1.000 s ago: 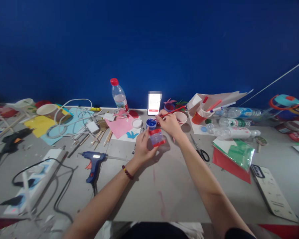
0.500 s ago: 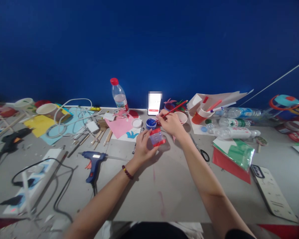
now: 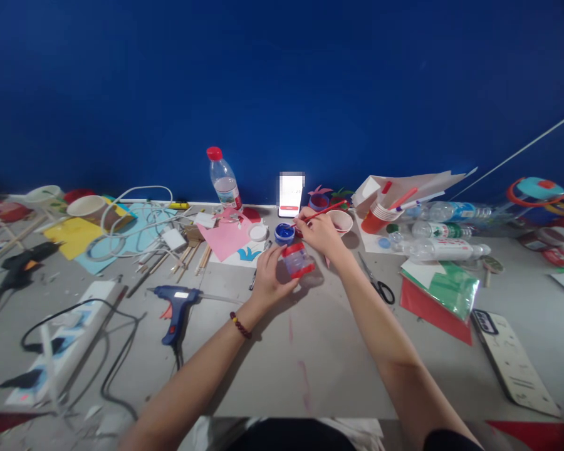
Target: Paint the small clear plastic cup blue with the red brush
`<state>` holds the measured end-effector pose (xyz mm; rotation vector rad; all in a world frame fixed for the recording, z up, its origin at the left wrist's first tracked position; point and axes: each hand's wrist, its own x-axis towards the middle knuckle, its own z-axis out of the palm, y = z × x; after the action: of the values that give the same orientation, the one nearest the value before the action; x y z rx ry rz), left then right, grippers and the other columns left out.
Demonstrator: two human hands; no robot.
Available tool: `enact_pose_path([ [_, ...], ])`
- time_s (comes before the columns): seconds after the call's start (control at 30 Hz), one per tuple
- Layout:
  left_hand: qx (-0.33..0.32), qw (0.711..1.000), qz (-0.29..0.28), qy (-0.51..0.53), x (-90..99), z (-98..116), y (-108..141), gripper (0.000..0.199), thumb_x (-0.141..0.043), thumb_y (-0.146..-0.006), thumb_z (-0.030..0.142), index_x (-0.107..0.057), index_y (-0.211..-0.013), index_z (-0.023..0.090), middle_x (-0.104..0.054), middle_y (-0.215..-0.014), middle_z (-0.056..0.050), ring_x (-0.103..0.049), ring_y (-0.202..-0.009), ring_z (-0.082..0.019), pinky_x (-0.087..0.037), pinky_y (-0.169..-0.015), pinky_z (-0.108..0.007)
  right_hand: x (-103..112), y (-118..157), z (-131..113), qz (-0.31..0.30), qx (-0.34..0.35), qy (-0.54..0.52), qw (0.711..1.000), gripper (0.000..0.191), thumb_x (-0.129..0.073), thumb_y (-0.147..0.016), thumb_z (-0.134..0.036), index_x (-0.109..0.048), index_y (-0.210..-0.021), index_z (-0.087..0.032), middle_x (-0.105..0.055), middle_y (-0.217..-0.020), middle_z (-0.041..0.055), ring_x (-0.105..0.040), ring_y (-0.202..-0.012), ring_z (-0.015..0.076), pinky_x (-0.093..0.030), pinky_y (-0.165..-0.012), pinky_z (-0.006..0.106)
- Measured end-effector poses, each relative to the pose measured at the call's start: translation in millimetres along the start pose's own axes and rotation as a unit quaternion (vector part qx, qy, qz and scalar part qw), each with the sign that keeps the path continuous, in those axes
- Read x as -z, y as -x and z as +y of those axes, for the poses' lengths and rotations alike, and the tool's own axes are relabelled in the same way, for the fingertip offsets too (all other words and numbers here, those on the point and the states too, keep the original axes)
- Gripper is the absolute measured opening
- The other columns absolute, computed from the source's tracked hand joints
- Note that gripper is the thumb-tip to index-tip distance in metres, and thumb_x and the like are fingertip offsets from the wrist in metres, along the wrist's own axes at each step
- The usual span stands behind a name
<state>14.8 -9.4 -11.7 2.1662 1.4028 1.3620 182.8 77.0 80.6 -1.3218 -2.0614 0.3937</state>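
Note:
My left hand [image 3: 269, 275] is closed around a small clear plastic piece with red bands at both ends [image 3: 298, 260], held tilted above the table. A red-handled paintbrush [image 3: 326, 211] is pinched in my right hand [image 3: 316, 228], its tip at the open jar of blue paint [image 3: 284, 233]. The bristles are too small to make out. Just beyond my right hand stands a paper cup [image 3: 341, 221], seen from above. Left of the paint jar lies a round white lid [image 3: 258, 233].
A lit phone [image 3: 291, 195] leans against the blue wall. On the left are a glue gun [image 3: 176, 307], a power strip [image 3: 68, 341] and a red-capped bottle [image 3: 224, 181]. Scissors [image 3: 380, 288], stacked cups [image 3: 376, 218], plastic bottles [image 3: 444, 249] and another phone [image 3: 517, 363] lie rightward.
The brush handle has swung lower and left, with its tip still at the blue paint. The red-banded plastic piece has turned slightly in my left hand.

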Motion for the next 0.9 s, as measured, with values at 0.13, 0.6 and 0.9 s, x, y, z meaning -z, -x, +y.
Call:
enact_pose_path([
  [0.13,0.011,1.0,0.005,0.01,1.6,2,-2,0.07,-0.078,-0.072,0.036,-0.046,-0.133,0.022,-0.058,-0.129,-0.012,-0.056,-0.121,-0.03,-0.047,-0.103,-0.047,6,1,-7,-0.017,-0.009,0.032,0.999,0.017,-0.045,-0.093,-0.028,-0.054,-0.079,-0.023,-0.069,-0.078,0.0053,-0.064,-0.075,0.0234,-0.042,-0.072,0.032],
  [0.6,0.012,1.0,0.011,0.02,7.4,1,2,0.071,-0.078,-0.074,0.036,-0.043,-0.135,0.023,-0.056,-0.129,-0.012,-0.056,-0.122,-0.03,-0.048,-0.104,-0.049,72,17,-29,0.115,-0.082,-0.245,0.959,0.023,-0.063,-0.087,-0.046,-0.057,-0.083,-0.025,-0.068,-0.076,0.0021,-0.067,-0.067,0.017,-0.056,-0.064,0.034],
  [0.9,0.0,1.0,0.02,0.009,5.7,0,2,0.071,-0.076,-0.078,0.038,-0.04,-0.138,0.023,-0.055,-0.13,-0.012,-0.055,-0.123,-0.028,-0.047,-0.105,-0.048,73,50,-13,0.108,-0.101,-0.336,0.93,0.029,-0.074,-0.08,-0.05,-0.064,-0.082,-0.022,-0.073,-0.076,0.0045,-0.071,-0.066,0.0193,-0.061,-0.063,0.035],
])
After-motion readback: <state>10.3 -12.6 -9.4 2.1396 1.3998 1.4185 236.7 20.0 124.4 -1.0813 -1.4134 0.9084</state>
